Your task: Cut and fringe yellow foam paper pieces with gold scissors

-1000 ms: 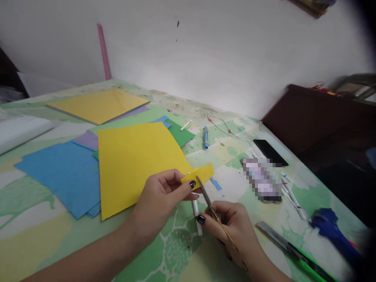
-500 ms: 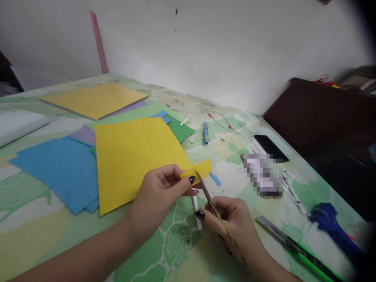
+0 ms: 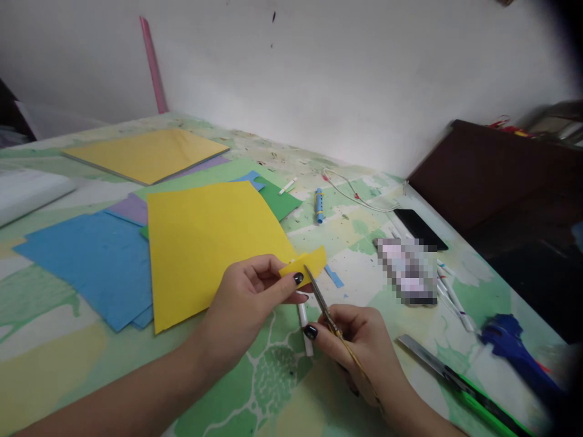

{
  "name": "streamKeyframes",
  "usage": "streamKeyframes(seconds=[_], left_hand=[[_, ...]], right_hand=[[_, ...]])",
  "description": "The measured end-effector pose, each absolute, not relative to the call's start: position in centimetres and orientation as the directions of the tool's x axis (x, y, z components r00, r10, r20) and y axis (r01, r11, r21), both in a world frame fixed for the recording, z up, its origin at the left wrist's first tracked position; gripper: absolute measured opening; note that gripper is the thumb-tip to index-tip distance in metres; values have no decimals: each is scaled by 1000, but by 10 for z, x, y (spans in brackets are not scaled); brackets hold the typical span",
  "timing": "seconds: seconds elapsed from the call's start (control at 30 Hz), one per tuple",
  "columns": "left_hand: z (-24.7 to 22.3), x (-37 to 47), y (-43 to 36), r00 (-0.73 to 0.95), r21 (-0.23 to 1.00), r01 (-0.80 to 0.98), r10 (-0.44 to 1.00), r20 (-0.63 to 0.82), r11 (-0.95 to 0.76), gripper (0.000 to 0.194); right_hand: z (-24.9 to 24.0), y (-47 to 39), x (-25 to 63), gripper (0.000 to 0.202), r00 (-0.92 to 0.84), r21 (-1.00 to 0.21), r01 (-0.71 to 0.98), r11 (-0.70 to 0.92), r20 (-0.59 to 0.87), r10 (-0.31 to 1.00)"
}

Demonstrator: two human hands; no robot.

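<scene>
Between thumb and fingers, my left hand (image 3: 255, 300) pinches a small piece of yellow paper (image 3: 314, 262) above the table. My right hand (image 3: 364, 346) is closed around gold-handled scissors (image 3: 337, 334), which point up and to the left. Their blades lie across the small yellow piece, close to my left thumb. Behind my left hand rests a large yellow sheet (image 3: 214, 243). A white stick (image 3: 306, 331) lies on the cloth between my two hands. Just past the small piece is a blue paper scrap (image 3: 334, 276).
Blue sheets (image 3: 95, 261) and a yellow board (image 3: 150, 152) lie to the left. A rolled blue paper tube (image 3: 319, 206) is further back. On the right are a black phone (image 3: 421, 229), a blurred-out object (image 3: 405, 270), several pens (image 3: 455, 300), a green cutter knife (image 3: 464, 385) and a blue tool (image 3: 514, 349).
The free right end of the small yellow piece has shifted slightly and looks more pointed. Both hands and the scissors stay almost in the same place.
</scene>
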State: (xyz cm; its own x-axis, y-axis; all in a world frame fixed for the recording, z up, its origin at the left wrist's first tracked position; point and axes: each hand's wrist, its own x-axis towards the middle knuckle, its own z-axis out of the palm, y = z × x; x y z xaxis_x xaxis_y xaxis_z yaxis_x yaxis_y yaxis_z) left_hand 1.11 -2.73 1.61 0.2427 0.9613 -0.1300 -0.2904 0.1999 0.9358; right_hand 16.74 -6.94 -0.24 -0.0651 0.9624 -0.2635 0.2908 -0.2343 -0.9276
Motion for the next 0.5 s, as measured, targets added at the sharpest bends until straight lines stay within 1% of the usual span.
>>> streamKeyframes(seconds=[0.2, 0.33, 0.5], left_hand=[[17, 11, -28, 247, 933, -298, 961, -127, 200, 10], [17, 11, -27, 250, 934, -297, 960, -127, 200, 9], [16, 10, -27, 254, 937, -286, 959, -126, 199, 9]], right_hand=[[-3, -69, 167, 42, -67, -925, 307, -226, -257, 964], [-2, -69, 168, 40, -61, -929, 313, -198, -228, 972], [-3, -70, 168, 37, -66, -930, 305, -207, -237, 969]])
